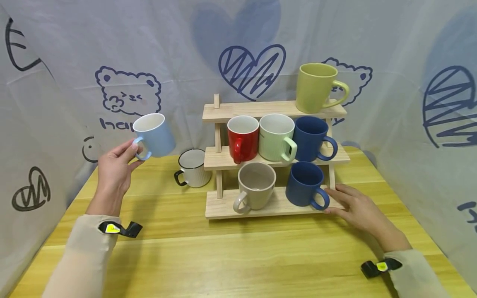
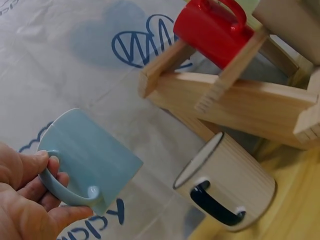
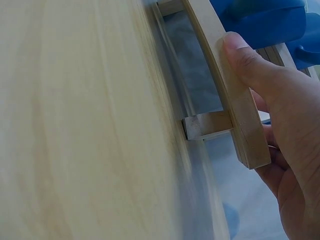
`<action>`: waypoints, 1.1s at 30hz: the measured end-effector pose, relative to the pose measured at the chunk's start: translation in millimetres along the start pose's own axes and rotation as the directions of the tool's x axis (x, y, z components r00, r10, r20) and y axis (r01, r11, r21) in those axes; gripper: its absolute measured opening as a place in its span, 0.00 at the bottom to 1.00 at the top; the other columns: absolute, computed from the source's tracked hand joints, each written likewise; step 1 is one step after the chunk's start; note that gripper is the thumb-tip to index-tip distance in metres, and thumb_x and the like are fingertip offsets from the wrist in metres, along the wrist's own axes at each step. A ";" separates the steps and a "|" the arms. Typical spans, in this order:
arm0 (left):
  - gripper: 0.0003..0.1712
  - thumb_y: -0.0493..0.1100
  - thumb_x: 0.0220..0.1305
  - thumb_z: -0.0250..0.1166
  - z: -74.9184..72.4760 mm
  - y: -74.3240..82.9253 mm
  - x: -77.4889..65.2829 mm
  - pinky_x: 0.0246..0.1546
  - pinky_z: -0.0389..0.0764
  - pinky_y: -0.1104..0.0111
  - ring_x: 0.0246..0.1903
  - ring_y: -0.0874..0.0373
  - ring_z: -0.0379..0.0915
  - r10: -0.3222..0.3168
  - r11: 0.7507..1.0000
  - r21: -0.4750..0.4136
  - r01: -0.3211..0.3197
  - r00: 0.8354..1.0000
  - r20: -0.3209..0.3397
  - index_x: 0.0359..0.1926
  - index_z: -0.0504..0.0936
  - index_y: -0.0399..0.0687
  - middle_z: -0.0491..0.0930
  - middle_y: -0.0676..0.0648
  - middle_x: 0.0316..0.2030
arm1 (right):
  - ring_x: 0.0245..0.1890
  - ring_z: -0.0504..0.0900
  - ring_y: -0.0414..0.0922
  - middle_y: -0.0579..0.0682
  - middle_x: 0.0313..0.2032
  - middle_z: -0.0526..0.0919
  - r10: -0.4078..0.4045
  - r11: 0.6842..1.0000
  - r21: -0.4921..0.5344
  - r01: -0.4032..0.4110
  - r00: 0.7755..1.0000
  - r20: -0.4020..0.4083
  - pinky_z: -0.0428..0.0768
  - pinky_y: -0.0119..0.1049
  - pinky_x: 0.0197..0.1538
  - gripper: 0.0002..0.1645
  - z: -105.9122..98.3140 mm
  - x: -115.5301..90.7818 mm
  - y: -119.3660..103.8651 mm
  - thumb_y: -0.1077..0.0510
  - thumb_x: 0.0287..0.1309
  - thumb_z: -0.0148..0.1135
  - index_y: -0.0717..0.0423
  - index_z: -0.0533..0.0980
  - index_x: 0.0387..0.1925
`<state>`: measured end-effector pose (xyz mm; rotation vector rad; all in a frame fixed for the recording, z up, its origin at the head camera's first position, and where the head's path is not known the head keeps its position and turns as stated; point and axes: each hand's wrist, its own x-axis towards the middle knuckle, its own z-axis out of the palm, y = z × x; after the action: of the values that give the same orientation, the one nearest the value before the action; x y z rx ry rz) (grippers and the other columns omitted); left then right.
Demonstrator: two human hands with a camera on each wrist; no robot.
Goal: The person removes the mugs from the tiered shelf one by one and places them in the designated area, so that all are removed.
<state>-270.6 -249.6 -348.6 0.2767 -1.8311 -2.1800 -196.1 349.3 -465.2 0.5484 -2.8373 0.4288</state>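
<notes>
A light blue mug (image 1: 156,136) hangs in the air left of the rack, tilted, its handle pinched by my left hand (image 1: 114,169). In the left wrist view, fingers and thumb close round that handle. My right hand (image 1: 359,207) grips the right end of the bottom shelf of a three-tier wooden rack (image 1: 238,213), thumb on its front edge. On that shelf stand a beige mug (image 1: 257,186) and a dark blue mug (image 1: 304,184). The middle shelf holds a red mug (image 1: 243,138), a pale green mug (image 1: 276,136) and another dark blue mug (image 1: 310,138).
A yellow-green mug (image 1: 316,87) stands at the right of the top shelf. Left of the rack, a white mug with black rim and handle (image 1: 194,167) stands on the wooden table (image 1: 238,256). A white cloth with drawings (image 1: 179,54) hangs behind and at the sides.
</notes>
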 end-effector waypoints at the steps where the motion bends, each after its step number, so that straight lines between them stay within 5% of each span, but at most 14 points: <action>1: 0.21 0.44 0.60 0.69 -1.5 -2.7 -0.4 0.36 0.83 0.73 0.46 0.57 0.75 -0.004 1.000 -0.020 0.004 1.000 -0.001 0.55 0.84 0.44 0.77 0.47 0.44 | 0.60 0.69 0.67 0.66 0.63 0.70 0.001 1.000 0.000 -0.001 1.000 0.003 0.70 0.67 0.56 0.39 0.1 -0.3 0.1 0.37 0.55 0.68 0.49 0.74 0.64; 7: 0.17 0.40 0.61 0.69 -8.6 -16.9 -2.3 0.35 0.84 0.72 0.41 0.59 0.77 -0.012 0.996 -0.093 0.011 1.000 -0.005 0.51 0.85 0.42 0.78 0.47 0.41 | 0.60 0.69 0.67 0.66 0.63 0.70 0.003 1.000 -0.006 -0.003 1.000 0.002 0.70 0.67 0.56 0.39 0.3 0.8 1.2 0.37 0.55 0.68 0.49 0.74 0.64; 33: 0.13 0.40 0.64 0.66 -29.3 -72.5 -3.1 0.40 0.83 0.72 0.41 0.62 0.77 -0.083 0.996 -0.035 0.084 0.996 0.020 0.49 0.86 0.43 0.82 0.52 0.38 | 0.58 0.71 0.67 0.67 0.61 0.71 -0.027 1.000 -0.008 0.027 0.999 -0.037 0.72 0.67 0.54 0.38 1.9 -0.3 0.6 0.39 0.53 0.70 0.50 0.76 0.62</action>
<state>-264.7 -264.5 -425.2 0.3326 -1.8193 -2.2756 -196.4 349.4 -467.2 0.5709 -2.7919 0.4193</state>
